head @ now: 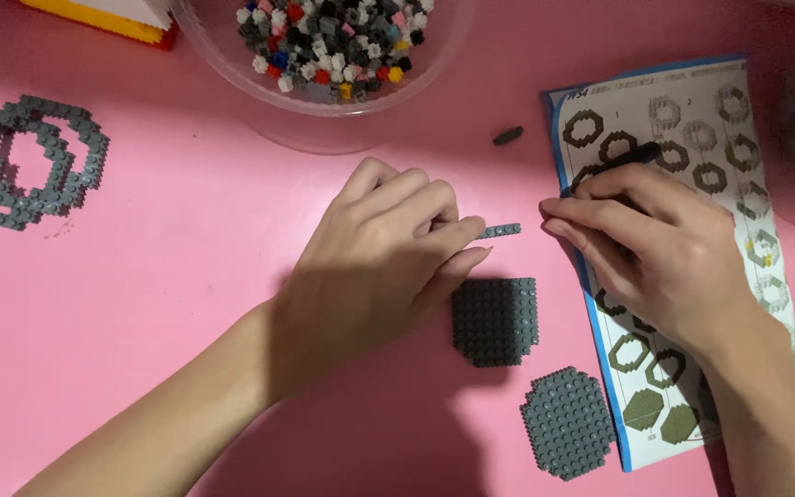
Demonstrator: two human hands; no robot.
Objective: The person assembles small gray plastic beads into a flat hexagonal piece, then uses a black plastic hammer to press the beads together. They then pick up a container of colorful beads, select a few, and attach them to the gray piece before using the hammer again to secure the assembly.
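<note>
My left hand (388, 248) rests on the pink table, its fingertips pinching one end of a thin grey brick strip (501, 230). Just below it lies a dark grey studded plate (496, 320), and a rounded grey plate (568, 421) sits lower right. My right hand (655, 244) lies on the instruction sheet (692, 120) and grips a thin dark piece (623, 158) that pokes out above its fingers. The two hands' fingertips are a short gap apart.
A clear bowl (324, 120) with several small multicoloured bricks stands at the top centre. A grey ring-shaped brick assembly (25, 161) lies at the far left. One loose dark brick (508, 135) sits near the sheet. A yellow box corner (103, 20) shows top left.
</note>
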